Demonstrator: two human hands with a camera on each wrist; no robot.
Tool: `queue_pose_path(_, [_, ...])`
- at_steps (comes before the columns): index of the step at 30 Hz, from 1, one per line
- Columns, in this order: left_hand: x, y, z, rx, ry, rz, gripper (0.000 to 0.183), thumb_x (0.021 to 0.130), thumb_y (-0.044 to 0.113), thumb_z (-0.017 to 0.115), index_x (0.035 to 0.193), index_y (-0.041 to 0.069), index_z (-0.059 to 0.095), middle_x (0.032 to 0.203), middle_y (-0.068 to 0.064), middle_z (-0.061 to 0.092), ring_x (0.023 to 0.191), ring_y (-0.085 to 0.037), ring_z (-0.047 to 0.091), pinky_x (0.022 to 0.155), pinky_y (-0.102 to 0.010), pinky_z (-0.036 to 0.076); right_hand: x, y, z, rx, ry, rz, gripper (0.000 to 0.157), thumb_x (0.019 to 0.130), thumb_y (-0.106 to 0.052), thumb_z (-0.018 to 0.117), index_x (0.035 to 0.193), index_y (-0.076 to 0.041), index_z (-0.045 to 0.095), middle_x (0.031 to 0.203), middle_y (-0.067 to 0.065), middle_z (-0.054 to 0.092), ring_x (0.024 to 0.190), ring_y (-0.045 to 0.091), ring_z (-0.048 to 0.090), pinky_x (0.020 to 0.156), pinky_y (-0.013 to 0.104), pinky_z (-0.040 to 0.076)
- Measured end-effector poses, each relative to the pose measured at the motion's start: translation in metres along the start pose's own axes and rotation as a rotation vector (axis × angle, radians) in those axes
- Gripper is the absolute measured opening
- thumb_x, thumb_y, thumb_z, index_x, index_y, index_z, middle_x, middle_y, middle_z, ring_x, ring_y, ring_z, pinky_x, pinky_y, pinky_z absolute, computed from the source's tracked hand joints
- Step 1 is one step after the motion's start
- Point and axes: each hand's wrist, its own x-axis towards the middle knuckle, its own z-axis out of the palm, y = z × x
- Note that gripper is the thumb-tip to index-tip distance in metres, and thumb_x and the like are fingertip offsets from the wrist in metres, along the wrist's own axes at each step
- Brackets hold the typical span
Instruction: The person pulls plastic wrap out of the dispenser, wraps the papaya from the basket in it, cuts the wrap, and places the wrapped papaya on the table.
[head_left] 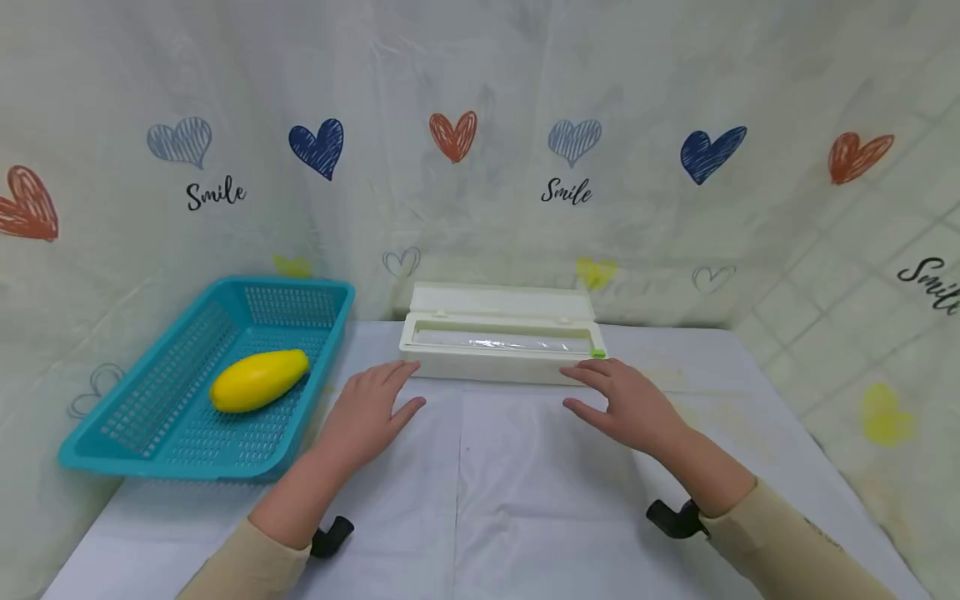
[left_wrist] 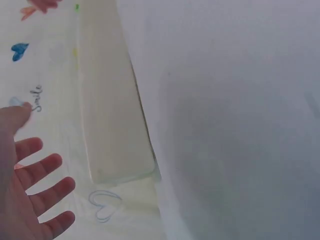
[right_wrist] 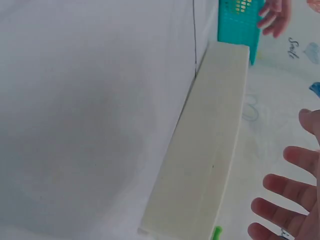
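A white plastic-wrap dispenser box (head_left: pixel 491 369) lies lengthwise at the back of the table, its lid (head_left: pixel 498 300) raised. Inside shows a roll of clear film (head_left: pixel 501 340), and a small green slider (head_left: pixel 597 353) sits at the right end of the rim. My left hand (head_left: pixel 367 412) hovers by the box's front left corner, fingers extended and holding nothing. Over at the front right corner is my right hand (head_left: pixel 630 406), likewise empty with its fingers spread. Both wrist views show fingertips apart from the box's front face (left_wrist: pixel 112 95).
Left of the box stands a turquoise perforated basket (head_left: pixel 300 442) with a yellow papaya-like fruit (head_left: pixel 258 381) lying in it. A white cloth (head_left: pixel 525 500) covers the table. Behind it hangs a pale curtain (head_left: pixel 495 217) printed with hearts.
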Motion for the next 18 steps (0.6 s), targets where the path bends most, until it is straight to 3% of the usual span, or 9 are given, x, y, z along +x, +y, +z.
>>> queue_pose_path(5, [0.015, 0.002, -0.005, -0.026, 0.029, -0.062, 0.049, 0.097, 0.036, 0.064, 0.140, 0.013, 0.055, 0.135, -0.008, 0.060, 0.122, -0.031, 0.056, 0.101, -0.052, 0.045, 0.011, 0.011, -0.001, -0.019, 0.025, 0.023, 0.041, 0.090, -0.029, 0.073, 0.128, -0.014, 0.067, 0.118, 0.009, 0.067, 0.110, 0.031, 0.061, 0.091, 0.048, 0.051])
queue_pose_path(13, [0.037, 0.007, -0.009, -0.080, 0.026, -0.124, 0.044, 0.099, 0.032, 0.061, 0.139, 0.015, 0.056, 0.135, -0.008, 0.060, 0.121, -0.032, 0.057, 0.097, -0.051, 0.047, 0.025, 0.029, -0.005, 0.009, -0.080, 0.144, 0.040, 0.096, -0.030, 0.066, 0.132, -0.014, 0.064, 0.128, 0.015, 0.061, 0.120, 0.036, 0.054, 0.096, 0.053, 0.047])
queue_pose_path(18, [0.053, 0.007, -0.004, -0.100, 0.028, -0.156, 0.043, 0.099, 0.030, 0.062, 0.139, 0.015, 0.057, 0.135, -0.009, 0.060, 0.120, -0.032, 0.057, 0.095, -0.050, 0.048, 0.036, 0.042, -0.008, 0.023, -0.134, 0.180, 0.039, 0.097, -0.027, 0.064, 0.133, -0.012, 0.063, 0.132, 0.018, 0.058, 0.124, 0.039, 0.052, 0.099, 0.055, 0.044])
